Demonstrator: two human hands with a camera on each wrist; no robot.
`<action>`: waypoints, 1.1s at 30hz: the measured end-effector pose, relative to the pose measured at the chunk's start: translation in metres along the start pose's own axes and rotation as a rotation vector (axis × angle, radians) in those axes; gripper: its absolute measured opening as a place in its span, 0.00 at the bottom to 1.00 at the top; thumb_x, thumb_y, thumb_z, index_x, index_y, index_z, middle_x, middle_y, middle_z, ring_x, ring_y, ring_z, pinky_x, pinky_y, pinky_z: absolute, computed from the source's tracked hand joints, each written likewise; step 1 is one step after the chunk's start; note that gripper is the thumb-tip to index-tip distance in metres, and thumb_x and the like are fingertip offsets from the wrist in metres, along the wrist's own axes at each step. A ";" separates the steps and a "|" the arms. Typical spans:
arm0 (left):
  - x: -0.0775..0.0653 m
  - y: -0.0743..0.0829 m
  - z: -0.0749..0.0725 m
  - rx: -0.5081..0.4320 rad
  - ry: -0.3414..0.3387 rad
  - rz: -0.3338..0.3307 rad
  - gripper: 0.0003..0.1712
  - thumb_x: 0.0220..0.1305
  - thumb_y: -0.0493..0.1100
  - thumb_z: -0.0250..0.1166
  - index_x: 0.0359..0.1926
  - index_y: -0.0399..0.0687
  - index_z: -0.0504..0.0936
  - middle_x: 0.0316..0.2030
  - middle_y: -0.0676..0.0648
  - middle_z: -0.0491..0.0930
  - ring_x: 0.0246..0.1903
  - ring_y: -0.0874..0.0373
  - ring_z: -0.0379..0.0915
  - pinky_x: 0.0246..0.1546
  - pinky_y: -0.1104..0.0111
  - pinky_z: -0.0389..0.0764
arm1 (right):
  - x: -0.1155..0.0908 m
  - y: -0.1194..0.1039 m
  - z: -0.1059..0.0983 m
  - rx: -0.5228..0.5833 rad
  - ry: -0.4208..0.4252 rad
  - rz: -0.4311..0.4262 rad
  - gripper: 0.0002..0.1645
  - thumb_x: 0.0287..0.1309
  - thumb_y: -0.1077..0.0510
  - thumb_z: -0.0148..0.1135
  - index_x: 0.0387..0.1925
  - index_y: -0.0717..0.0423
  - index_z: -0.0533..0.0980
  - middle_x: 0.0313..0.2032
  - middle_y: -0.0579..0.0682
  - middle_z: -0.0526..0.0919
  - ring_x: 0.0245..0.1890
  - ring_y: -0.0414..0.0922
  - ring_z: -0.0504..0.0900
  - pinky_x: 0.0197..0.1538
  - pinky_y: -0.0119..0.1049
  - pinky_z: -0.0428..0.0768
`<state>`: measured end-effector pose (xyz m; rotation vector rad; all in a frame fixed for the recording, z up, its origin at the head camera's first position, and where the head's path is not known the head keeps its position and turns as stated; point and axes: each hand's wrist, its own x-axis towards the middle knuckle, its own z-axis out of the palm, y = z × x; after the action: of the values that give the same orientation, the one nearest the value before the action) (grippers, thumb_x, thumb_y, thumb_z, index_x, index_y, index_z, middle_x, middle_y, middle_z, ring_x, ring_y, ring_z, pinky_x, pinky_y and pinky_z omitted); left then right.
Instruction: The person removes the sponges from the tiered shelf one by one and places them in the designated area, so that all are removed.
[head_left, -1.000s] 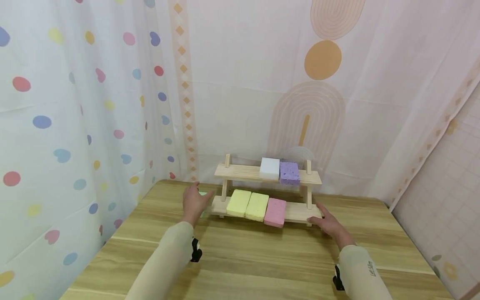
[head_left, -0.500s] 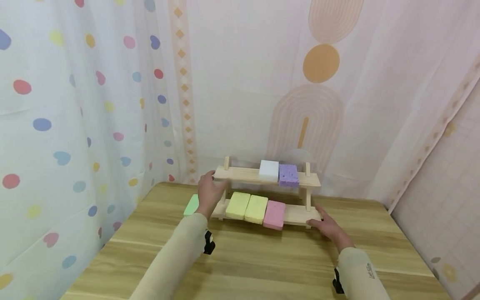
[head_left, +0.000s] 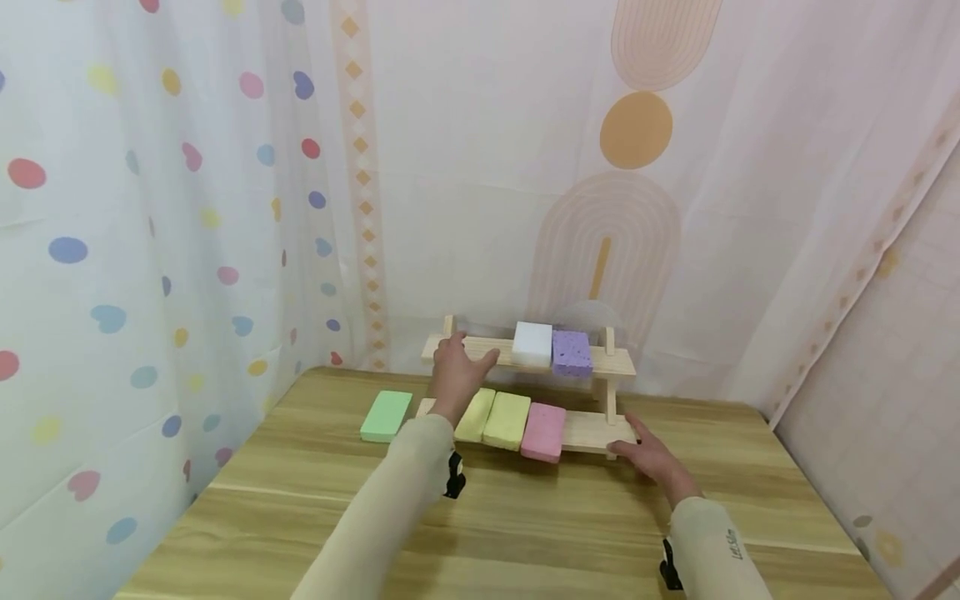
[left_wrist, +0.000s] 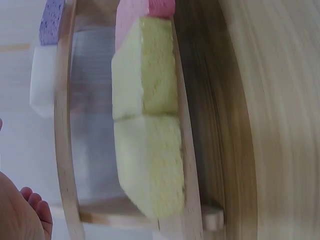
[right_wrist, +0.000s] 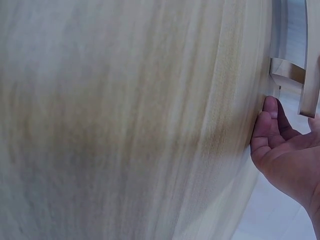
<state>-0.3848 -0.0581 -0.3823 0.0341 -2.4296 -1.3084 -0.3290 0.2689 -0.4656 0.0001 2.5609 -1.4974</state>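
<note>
A two-tier wooden rack (head_left: 592, 432) stands on the table. My left hand (head_left: 459, 379) hovers over the left part of the upper tier, thumb and fingers spread with nothing between them. To its right on that tier lie a white sponge (head_left: 532, 343) and a purple sponge (head_left: 572, 353). Two yellow sponges (head_left: 507, 420) and a pink sponge (head_left: 543, 432) lie side by side on the lower tier; my left hand and wrist partly cover the leftmost yellow one. My right hand (head_left: 654, 458) holds the right end of the lower tier between thumb and fingers.
A green sponge (head_left: 386, 415) lies on the wood-grain table (head_left: 540, 533), left of the rack. Close behind the rack hangs a patterned curtain (head_left: 465, 208), and a dotted curtain (head_left: 135, 292) borders the left side.
My left hand has moved rightward and up, from beside the green sponge to over the upper tier, uncovering the green sponge. My right hand stays at the rack's right end.
</note>
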 end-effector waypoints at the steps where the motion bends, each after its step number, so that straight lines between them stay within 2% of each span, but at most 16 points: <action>1: 0.000 0.003 0.004 0.010 0.004 0.001 0.45 0.60 0.60 0.69 0.69 0.39 0.66 0.62 0.35 0.67 0.61 0.39 0.63 0.58 0.48 0.69 | 0.000 0.000 0.000 0.000 0.000 -0.002 0.54 0.65 0.49 0.61 0.78 0.60 0.39 0.73 0.73 0.41 0.72 0.70 0.45 0.69 0.65 0.49; 7: -0.003 0.016 0.029 0.050 0.002 -0.008 0.47 0.58 0.62 0.70 0.68 0.38 0.66 0.62 0.34 0.67 0.62 0.39 0.63 0.59 0.47 0.67 | 0.000 0.003 -0.003 0.005 -0.007 -0.017 0.58 0.62 0.43 0.62 0.78 0.60 0.39 0.73 0.73 0.39 0.71 0.72 0.42 0.68 0.66 0.49; 17: -0.007 0.030 0.063 0.023 0.029 -0.035 0.48 0.55 0.61 0.72 0.68 0.38 0.67 0.60 0.34 0.68 0.60 0.40 0.63 0.60 0.48 0.68 | 0.006 0.008 -0.003 0.008 0.002 0.007 0.59 0.60 0.42 0.63 0.79 0.56 0.40 0.75 0.69 0.38 0.74 0.67 0.39 0.70 0.64 0.43; 26: -0.010 0.042 0.073 0.094 0.064 -0.042 0.48 0.53 0.65 0.72 0.62 0.34 0.71 0.55 0.34 0.71 0.56 0.41 0.66 0.54 0.49 0.71 | 0.000 0.005 -0.001 -0.005 0.000 -0.025 0.59 0.61 0.43 0.62 0.78 0.60 0.39 0.74 0.71 0.38 0.72 0.70 0.38 0.69 0.66 0.43; 33: -0.011 0.047 0.078 0.162 0.099 -0.049 0.45 0.51 0.66 0.73 0.56 0.34 0.73 0.50 0.35 0.73 0.51 0.42 0.69 0.49 0.51 0.74 | -0.001 0.004 0.002 -0.004 0.013 0.008 0.55 0.63 0.46 0.62 0.78 0.58 0.41 0.75 0.68 0.39 0.73 0.67 0.39 0.70 0.65 0.43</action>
<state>-0.3940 0.0328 -0.3861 0.1980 -2.4573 -1.0997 -0.3278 0.2693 -0.4700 0.0191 2.5708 -1.4950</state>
